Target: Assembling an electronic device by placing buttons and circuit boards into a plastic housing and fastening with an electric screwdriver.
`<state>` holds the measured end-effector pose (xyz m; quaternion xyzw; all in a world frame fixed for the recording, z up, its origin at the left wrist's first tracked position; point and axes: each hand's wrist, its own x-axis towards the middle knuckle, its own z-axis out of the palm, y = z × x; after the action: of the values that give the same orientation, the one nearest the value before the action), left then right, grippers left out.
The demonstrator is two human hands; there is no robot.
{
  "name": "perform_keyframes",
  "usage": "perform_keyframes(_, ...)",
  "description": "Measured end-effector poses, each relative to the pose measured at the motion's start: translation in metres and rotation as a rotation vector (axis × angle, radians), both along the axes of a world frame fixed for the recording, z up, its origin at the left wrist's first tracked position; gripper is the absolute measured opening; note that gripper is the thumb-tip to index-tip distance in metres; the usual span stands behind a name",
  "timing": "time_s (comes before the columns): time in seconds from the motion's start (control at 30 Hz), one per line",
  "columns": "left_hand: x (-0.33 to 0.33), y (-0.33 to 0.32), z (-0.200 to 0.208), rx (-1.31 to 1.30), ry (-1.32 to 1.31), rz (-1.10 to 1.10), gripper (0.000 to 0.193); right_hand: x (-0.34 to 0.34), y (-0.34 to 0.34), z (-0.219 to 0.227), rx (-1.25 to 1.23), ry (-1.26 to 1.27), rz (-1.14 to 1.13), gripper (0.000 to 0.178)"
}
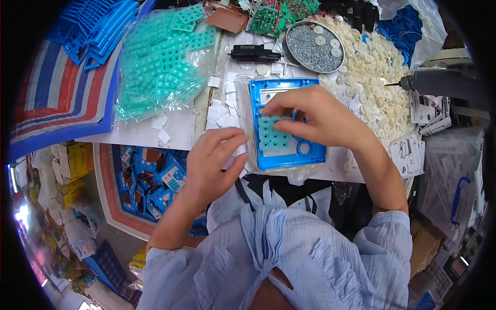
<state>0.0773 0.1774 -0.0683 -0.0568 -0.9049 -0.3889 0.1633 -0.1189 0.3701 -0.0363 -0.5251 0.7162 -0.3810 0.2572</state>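
Note:
A blue plastic casing [254,158] lies open on the worktable in front of me. Inside it, a teal rubber button sheet [274,138] sits over the left part. My right hand [315,114] reaches over the casing from the right, its thumb and bent fingers closed on the upper part of the sheet; the fingers partly hide that part. Beside the casing's left edge is my left hand [214,160], thumb and forefinger apart, with nothing visible in it. Small white paper squares [219,114] lie just beyond the left hand.
A clear bag of teal button sheets [165,67] lies at the left. Behind the casing stand a round tray of screws [310,59] and a black module [254,53]. White discs [364,77] are heaped at right, near a dark electric screwdriver [439,82]. A bin [111,206] holds blue assemblies.

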Motion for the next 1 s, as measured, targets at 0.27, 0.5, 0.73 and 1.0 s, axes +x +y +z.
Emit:
perform_keyframes(0.27, -0.015, 0.006, -0.024, -0.11, 0.096, -0.092, 0.036, -0.006, -0.01, -0.027, -0.029, 0.28, -0.032, 0.023)
perform_keyframes(0.5, -0.025, 0.005, -0.024, -0.174, 0.079, -0.15, 0.036, 0.001, -0.004, -0.023, -0.061, 0.402, -0.108, 0.03)
perform_keyframes(0.73, -0.026, 0.004, -0.026, -0.16, 0.085, -0.18, 0.034, 0.053, 0.027, -0.018, 0.157, 0.557, 0.036, 0.083)
perform_keyframes(1.0, -0.036, 0.0, 0.0, -0.448, -0.102, -0.231, 0.027, 0.058, 0.028, -0.026, 0.214, 0.597, 0.03, 0.09)
